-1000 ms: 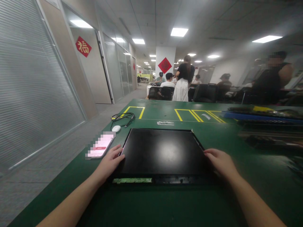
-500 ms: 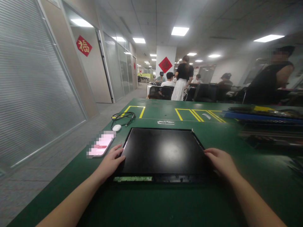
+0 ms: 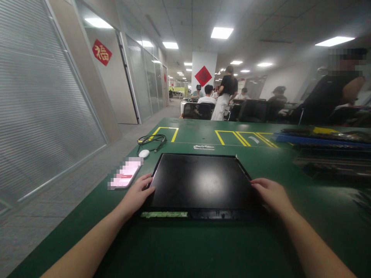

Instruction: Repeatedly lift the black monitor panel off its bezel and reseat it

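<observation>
A black flat display panel (image 3: 185, 181) lies face up on the green table (image 3: 185, 247), with a bright reflection on its dark screen. Along its near edge runs a green circuit board strip (image 3: 164, 214). My left hand (image 3: 137, 195) grips the panel's left edge, its thumb on top near the corner. On the opposite side, my right hand (image 3: 271, 194) holds the right edge, fingers curled against the frame and partly hidden beneath it.
Left of the panel are a phone (image 3: 126, 174), a white rounded object (image 3: 144, 153) and a coiled black cable (image 3: 152, 143). Yellow tape (image 3: 232, 132) marks the far table edge. Blurred stacked parts (image 3: 321, 141) lie at right. People (image 3: 226, 90) sit and stand beyond.
Both hands keep their hold on the panel, which looks almost unmoved. The whole view has shifted slightly, and the person in black at the right has changed posture a little.
</observation>
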A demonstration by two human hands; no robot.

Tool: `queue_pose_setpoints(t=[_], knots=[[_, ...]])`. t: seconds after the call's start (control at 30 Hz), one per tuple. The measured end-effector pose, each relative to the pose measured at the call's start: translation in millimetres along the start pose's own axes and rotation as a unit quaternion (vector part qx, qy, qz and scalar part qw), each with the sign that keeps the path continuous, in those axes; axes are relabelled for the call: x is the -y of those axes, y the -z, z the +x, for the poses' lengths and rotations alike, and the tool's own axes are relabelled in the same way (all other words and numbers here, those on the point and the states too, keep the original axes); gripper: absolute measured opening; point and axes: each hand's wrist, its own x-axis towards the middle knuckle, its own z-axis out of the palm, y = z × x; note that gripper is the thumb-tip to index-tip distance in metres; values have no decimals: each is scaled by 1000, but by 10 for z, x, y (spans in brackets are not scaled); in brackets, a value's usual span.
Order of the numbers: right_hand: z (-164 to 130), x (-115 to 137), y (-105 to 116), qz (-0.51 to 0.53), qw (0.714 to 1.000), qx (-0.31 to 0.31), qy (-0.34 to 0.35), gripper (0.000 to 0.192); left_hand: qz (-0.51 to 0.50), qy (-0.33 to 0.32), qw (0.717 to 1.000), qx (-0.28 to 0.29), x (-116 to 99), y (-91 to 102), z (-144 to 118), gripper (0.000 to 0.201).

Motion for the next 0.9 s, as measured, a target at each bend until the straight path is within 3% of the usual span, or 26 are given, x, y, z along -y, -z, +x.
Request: queue_pose_setpoints(t=[0.4, 0.7, 0.9], knots=[[0, -4, 3, 2, 1000, 4, 5, 30, 12, 0, 1000, 13, -43, 4, -15, 59], [24, -39, -12, -1, 1000, 2, 17, 32, 15, -7, 1000, 16, -63, 24, -31, 51], [35, -59, -30, 26, 1000, 9, -14, 32, 10, -6, 1000, 11, -24, -1, 1, 57]])
